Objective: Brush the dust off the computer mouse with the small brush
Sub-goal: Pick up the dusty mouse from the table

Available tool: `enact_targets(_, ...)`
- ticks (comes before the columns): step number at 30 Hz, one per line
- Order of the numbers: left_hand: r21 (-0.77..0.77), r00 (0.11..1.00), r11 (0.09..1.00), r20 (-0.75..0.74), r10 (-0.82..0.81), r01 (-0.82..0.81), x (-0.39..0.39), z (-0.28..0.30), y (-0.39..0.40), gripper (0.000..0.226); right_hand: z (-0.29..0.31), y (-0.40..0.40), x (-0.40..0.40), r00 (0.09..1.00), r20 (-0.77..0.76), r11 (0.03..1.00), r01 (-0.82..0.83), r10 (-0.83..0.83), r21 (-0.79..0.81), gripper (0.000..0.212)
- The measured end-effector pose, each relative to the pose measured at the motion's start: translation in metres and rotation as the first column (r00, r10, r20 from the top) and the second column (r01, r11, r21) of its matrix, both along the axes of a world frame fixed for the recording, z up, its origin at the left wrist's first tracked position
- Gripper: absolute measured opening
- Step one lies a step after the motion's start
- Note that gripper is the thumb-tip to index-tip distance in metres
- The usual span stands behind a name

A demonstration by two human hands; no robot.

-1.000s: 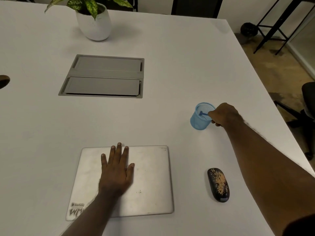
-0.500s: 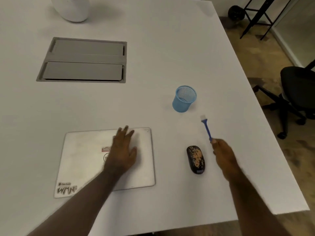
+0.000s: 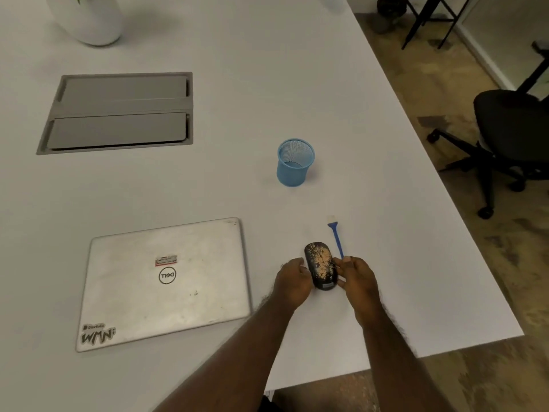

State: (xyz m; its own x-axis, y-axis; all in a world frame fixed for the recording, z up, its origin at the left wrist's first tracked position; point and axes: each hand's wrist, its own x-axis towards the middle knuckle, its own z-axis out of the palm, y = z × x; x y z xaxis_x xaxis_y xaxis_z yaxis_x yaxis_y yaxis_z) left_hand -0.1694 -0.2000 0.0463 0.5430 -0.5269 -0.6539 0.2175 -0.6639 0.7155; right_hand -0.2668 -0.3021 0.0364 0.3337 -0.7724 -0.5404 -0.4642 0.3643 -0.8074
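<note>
Head camera, looking down at a white table: the computer mouse, black and speckled thickly with tan dust, sat near the front edge of the table, flanked by both hands. The left hand was curled against the mouse's left side, its fingers touching the shell. The right hand was closed around the lower end of the small brush, whose blue handle rose from the fist and whose pale bristles pointed away from the person, just beside the mouse and not on it; the same hand's fingertips also pressed the mouse's right side.

Judged from the dust lying undisturbed across the whole top of the mouse, no brushing had been done; the brush was in hand and the mouse steadied, so the sweeping itself was all that remained.

Beyond the mouse, the blue mesh cup stood upright and well apart, and nothing could be seen inside it. A closed silver laptop lay to the left, and a white plant pot stood at the far corner, its contents mostly out of frame.
</note>
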Motion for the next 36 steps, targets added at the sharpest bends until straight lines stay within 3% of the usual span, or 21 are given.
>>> enact_targets(9, -0.036, 0.97, 0.98, -0.148, 0.191, -0.198, -0.008, -0.008, -0.01, 0.031, 0.001, 0.008, -0.001, 0.999, -0.039, 1.0, 0.003, -0.004, -0.014, 0.02)
enact_targets(14, -0.1, 0.929, 0.959, -0.292, 0.227, -0.266, -0.004, -0.01, -0.005, 0.013, 0.005, 0.014, -0.006, 0.998, -0.058, 0.997, -0.024, 0.02, -0.068, 0.018)
enact_targets(19, -0.182, 0.875, 0.95, -0.463, 0.144, -0.253, -0.003, 0.002, 0.007, 0.027, 0.021, 0.022, -0.019, 0.999, -0.039, 0.998, -0.013, 0.011, -0.06, 0.016)
enact_targets(24, -0.266, 0.768, 0.934, -0.64, 0.015, -0.239, -0.007, 0.028, 0.022, 0.026, 0.056, 0.036, -0.042, 0.998, 0.034, 0.999, 0.047, -0.046, -0.025, 0.016)
enact_targets(30, -0.303, 0.683, 0.943, -0.719, -0.129, -0.141, -0.015, 0.072, 0.045, 0.037, 0.111, 0.072, -0.074, 0.989, 0.076, 0.992, 0.129, -0.129, 0.0, 0.017)
enact_targets(36, -0.363, 0.5, 0.925, -0.824, -0.265, -0.108, -0.035, 0.112, 0.073, 0.039, 0.154, 0.119, -0.096, 0.969, 0.091, 0.972, 0.233, -0.229, -0.032, 0.017)
